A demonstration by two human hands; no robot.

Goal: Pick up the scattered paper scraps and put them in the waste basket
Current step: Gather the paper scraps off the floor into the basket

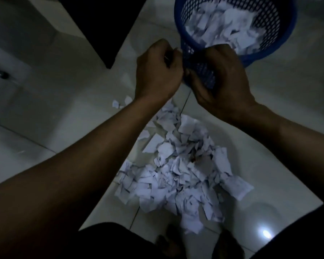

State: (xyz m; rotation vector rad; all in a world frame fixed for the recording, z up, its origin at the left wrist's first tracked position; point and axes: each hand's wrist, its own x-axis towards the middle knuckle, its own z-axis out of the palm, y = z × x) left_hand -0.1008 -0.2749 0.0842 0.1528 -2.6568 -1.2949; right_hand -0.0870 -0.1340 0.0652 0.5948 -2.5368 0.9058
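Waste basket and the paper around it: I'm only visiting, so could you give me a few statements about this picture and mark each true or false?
1. The waste basket is blue with mesh walls. True.
2. It is empty. False: paper scraps already lie inside it.
3. A pile of scraps lies on the tiled floor. True.
4. Both hands are buried in that pile. False: the left hand and right hand are by the basket's wall, away from the pile.
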